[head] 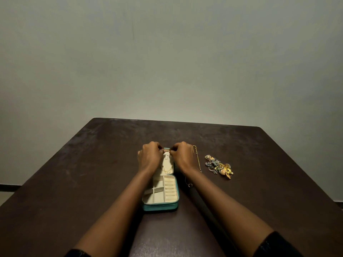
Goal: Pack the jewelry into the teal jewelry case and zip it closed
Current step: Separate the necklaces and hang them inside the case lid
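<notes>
The teal jewelry case [161,207] lies open on the dark table, its cream compartments toward me and its lid flat beyond. A gold necklace [166,170] hangs in the lid. My left hand [149,156] and my right hand [182,154] meet at the lid's far edge, fingers curled, pinching a small clasp or snap tab [167,150] there. A gold chain [197,158] lies just right of my right hand. A pile of rings and earrings [219,166] sits farther right.
A thin chain with a ring [189,183] lies beside my right wrist. The brown table [92,173] ends at a pale wall [167,62] behind. Bare tabletop stretches left of the case.
</notes>
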A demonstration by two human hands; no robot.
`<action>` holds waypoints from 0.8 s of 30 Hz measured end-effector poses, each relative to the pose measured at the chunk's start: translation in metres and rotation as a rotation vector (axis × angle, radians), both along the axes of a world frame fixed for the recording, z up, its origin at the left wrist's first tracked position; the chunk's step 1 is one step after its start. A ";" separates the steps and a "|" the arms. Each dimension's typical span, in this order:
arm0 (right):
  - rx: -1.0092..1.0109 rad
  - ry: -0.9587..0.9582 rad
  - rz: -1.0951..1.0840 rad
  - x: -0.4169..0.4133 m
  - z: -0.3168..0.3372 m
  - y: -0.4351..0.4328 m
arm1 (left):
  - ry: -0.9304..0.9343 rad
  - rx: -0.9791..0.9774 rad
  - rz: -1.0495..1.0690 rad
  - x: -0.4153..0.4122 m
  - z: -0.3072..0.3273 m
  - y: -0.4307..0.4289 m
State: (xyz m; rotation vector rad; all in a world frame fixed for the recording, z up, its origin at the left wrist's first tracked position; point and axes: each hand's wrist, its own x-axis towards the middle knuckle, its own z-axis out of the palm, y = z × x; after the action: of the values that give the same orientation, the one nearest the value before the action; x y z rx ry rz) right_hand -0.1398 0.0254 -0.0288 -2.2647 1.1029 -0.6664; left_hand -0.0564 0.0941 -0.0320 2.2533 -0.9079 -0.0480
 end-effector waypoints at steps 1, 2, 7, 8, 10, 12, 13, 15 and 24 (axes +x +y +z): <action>-0.088 0.054 0.030 0.000 -0.004 0.000 | -0.016 -0.001 0.045 -0.001 -0.003 -0.002; -0.165 0.096 0.056 0.001 -0.007 -0.001 | -0.035 -0.001 0.086 -0.001 -0.007 -0.004; -0.360 0.159 0.119 0.007 -0.016 -0.011 | -0.084 0.058 0.139 0.000 -0.026 -0.013; -0.382 0.199 0.132 0.008 -0.018 -0.013 | -0.083 0.060 0.129 0.001 -0.029 -0.015; -0.423 0.290 0.151 0.010 -0.020 -0.016 | -0.082 0.035 0.102 0.003 -0.034 -0.017; -0.446 0.349 0.167 0.011 -0.022 -0.018 | -0.067 0.013 0.060 0.007 -0.038 -0.016; -0.450 0.367 0.174 0.011 -0.022 -0.018 | -0.051 0.013 0.044 0.008 -0.039 -0.016; -0.462 0.406 0.199 0.012 -0.021 -0.018 | -0.038 0.030 0.037 0.007 -0.037 -0.016; -0.268 0.420 0.192 0.023 -0.011 -0.022 | -0.076 0.157 0.045 0.003 -0.029 -0.015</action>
State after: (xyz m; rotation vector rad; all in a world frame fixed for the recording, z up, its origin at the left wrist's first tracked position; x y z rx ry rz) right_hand -0.1170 0.0031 -0.0400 -2.7862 1.0046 -0.2771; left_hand -0.0533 0.0790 -0.0607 2.4346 -0.9206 -0.0139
